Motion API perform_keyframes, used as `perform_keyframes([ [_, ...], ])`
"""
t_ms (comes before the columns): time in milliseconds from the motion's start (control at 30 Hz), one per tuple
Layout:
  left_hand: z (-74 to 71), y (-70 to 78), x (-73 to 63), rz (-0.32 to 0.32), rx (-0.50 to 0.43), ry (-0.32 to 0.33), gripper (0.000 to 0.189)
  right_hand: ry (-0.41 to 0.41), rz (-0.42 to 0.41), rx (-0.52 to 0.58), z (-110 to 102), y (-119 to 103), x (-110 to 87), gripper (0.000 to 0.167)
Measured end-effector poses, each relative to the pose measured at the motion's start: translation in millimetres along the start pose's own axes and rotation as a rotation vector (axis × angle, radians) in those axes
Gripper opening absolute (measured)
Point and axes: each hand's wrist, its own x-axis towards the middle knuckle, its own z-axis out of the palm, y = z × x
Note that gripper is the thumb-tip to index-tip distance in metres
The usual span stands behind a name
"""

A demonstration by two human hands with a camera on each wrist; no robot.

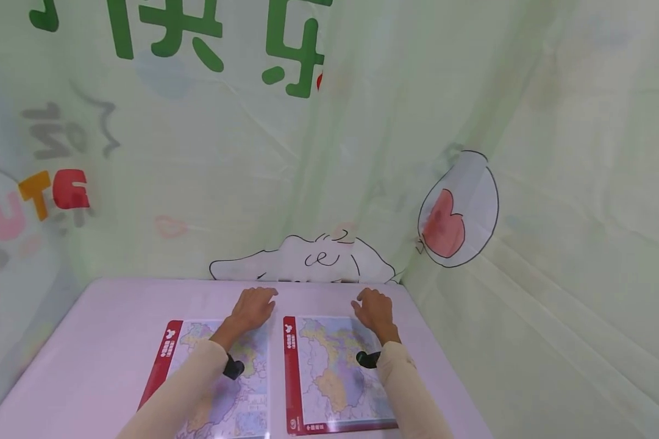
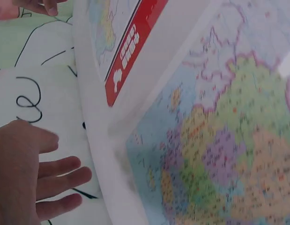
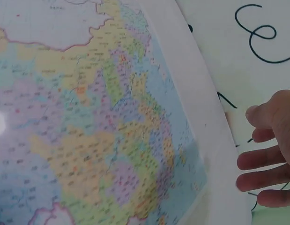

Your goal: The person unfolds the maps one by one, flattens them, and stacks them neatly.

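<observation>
Two coloured maps with red borders lie side by side on a pale table: the left map (image 1: pixel 252 381) and the right map (image 1: pixel 329 372). My left hand (image 1: pixel 254 308) hovers over the far part of the left map, holding nothing. In the left wrist view the same hand (image 2: pixel 23 164) shows spread, loosely bent fingers past the table edge. Over the far right part of the right map is my right hand (image 1: pixel 375 310), also holding nothing. Its fingers (image 3: pixel 264 180) are relaxed and slightly apart in the right wrist view. Both forearms partly cover the maps.
The pinkish-white table (image 1: pixel 88 341) ends at a pale fabric wall (image 1: pixel 225 164) with green lettering and a line-drawn cartoon (image 1: pixel 329 262). To the right, another fabric side (image 1: pixel 570 256) slopes down along the table, near a drawn balloon with a red heart (image 1: pixel 444 225).
</observation>
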Motion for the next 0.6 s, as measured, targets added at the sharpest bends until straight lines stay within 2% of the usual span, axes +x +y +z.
perform_keyframes([
  [200,14.1,8.3,6.4,-0.004,0.011,0.015,0.022,0.038,0.067,0.076,7,15,-19.0,0.028],
  [433,20.9,12.1,1.8,-0.019,-0.102,-0.083,0.030,-0.021,0.164,0.164,10,27,-37.4,0.029],
  [600,17.0,20.1,-3.7,-0.031,-0.120,-0.136,0.033,-0.070,0.230,0.180,13,36,-46.6,0.029],
])
